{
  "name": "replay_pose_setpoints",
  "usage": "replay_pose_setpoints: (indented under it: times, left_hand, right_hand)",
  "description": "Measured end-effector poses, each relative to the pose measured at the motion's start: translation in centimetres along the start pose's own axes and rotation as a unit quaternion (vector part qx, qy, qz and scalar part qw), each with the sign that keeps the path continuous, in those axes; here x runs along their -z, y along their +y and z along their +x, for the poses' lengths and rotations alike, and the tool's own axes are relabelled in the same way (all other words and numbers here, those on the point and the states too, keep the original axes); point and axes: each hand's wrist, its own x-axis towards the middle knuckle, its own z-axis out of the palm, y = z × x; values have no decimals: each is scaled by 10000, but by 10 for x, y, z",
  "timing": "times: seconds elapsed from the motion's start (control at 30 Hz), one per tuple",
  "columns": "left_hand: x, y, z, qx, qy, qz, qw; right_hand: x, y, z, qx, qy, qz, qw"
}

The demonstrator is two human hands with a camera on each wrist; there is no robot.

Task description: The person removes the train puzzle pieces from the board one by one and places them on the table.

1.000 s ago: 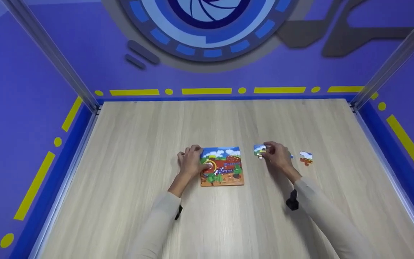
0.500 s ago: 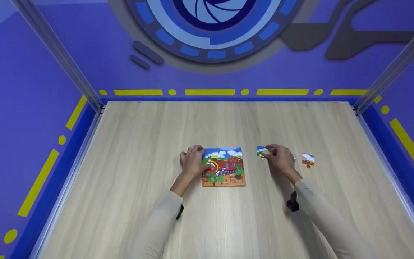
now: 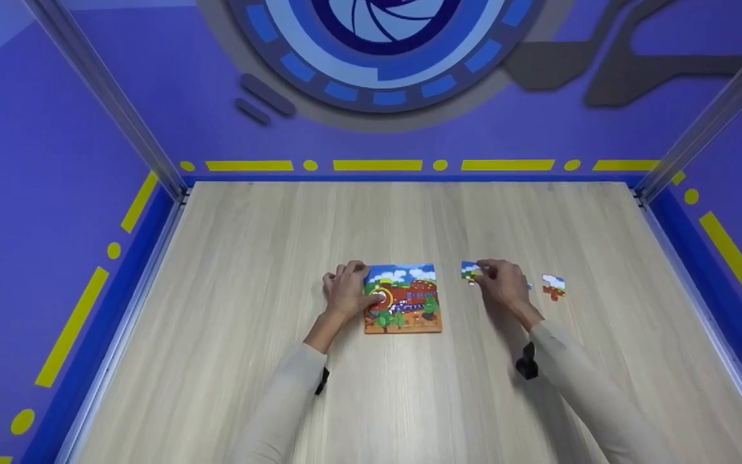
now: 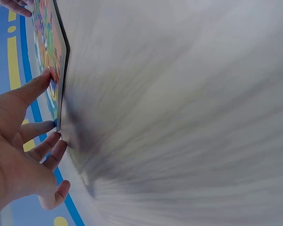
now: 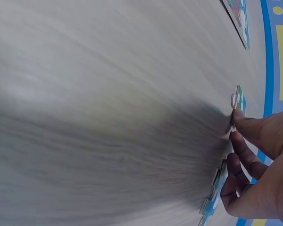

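Observation:
A square jigsaw puzzle [image 3: 413, 303] with a red train, green trees and a cloudy sky lies flat on the table. My left hand [image 3: 345, 293] grips its left side, thumb on the picture and fingertips along the edge. Right of the puzzle, my right hand [image 3: 505, 285] pinches a loose jigsaw piece [image 3: 469, 269] printed with sky, cloud and green, between thumb and forefinger. The right wrist view has that piece [image 5: 239, 94] low over the wood, at the thumb tip. Other blue-edged pieces [image 5: 217, 188] lie under the curled fingers, mostly hidden from the head view.
Farther right lies another loose piece [image 3: 554, 287] with white cloud and brown-red below. The pale wooden table [image 3: 268, 245] is bounded by blue panels [image 3: 384, 145] with yellow dashes at the back and sides.
The head view has shifted slightly. Both hands, the puzzle and the pieces keep nearly the same places.

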Motion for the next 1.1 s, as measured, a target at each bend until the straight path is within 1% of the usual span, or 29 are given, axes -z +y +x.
replay_pose_setpoints:
  times: [0.1,0.17,0.27,0.37,0.47,0.6,0.67,0.73,0.8,0.87,1.03,1.1]
  left_hand:
    - [0,-2,-1,-62,-2,-35,10000]
    - [1,-2,0,-104,18,-88,9999]
    - [2,-2,-1,-119,75,-252,9996]
    - [3,0,-4,-190,199,-419,9987]
    - [2,5,-10,-432,277,-437,9977]
    - [-4,15,-19,-842,205,-515,9949]
    - [-8,20,-24,-931,123,-567,9940]
    - [-12,24,-28,-923,24,-557,9942]
    - [-15,29,-31,-878,-37,-466,9950]
    - [-19,33,-34,-845,11,-297,9960]
    - [-29,41,-38,-709,425,222,9963]
    - [-33,44,-37,-598,452,495,9960]
  right_hand:
    - [2,-4,-1,66,35,48,10000]
    - [3,-7,-2,153,50,172,9997]
    - [3,-15,-3,390,43,441,9983]
    - [-1,-23,-6,698,-71,638,9955]
    - [-8,-31,-9,907,-189,711,9932]
    - [-19,-40,-14,1040,-389,773,9908]
    - [-24,-44,-17,1054,-558,769,9899]
    - [-29,-47,-18,1073,-729,739,9888]
    - [-33,-50,-20,1054,-870,643,9885]
    - [-37,-51,-20,1052,-962,524,9884]
    - [-42,-52,-20,1107,-1116,258,9872]
    - [-43,-53,-20,1134,-1131,213,9869]
